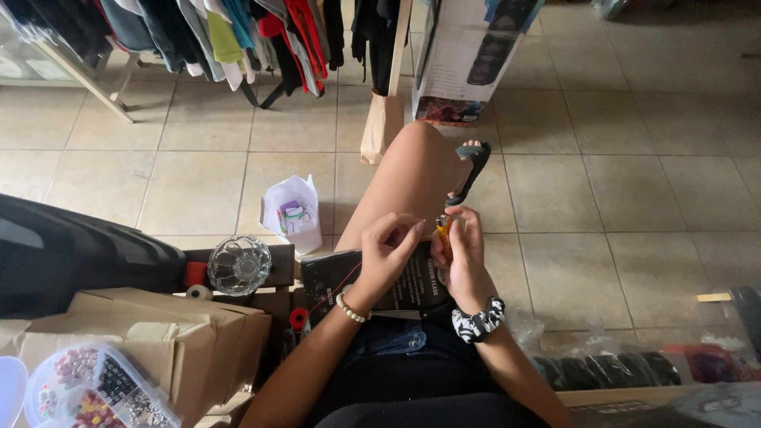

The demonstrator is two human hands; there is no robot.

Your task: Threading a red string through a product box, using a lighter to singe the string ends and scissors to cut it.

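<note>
Over the dark board (412, 281) lying across the person's lap, both hands meet just above its far edge. The left hand (388, 250) has its thumb and forefinger pinched together on a thin red thread (337, 284), which runs from the fingers (414, 227) down and back toward the near left corner of the board, its long axis slanting from upper right to lower left. The right hand (462, 254), touching the left at the fingertips, is closed around a small yellow and orange tool (442, 230); the tool stands nearly upright, its tip pointing away from the board toward the raised knee. What the tip is, I cannot tell.

Left of the board, a cut-glass bowl (239, 264) sits on a dark ledge; its contents cannot be made out. Nearer and further left of the board, a clear plastic bead box (95, 392) rests on cardboard boxes (182, 333), its compartments filled with beads sorted into pink, dark, red and yellow lots. A red thread spool (298, 319) lies just beside the board's left edge. Beyond the board on the tiled floor (618, 158) stands a small white bag (293, 210), open at the top with colourful bits inside. Right of the board, clear plastic bags (618, 368) hold dark and red items.
</note>
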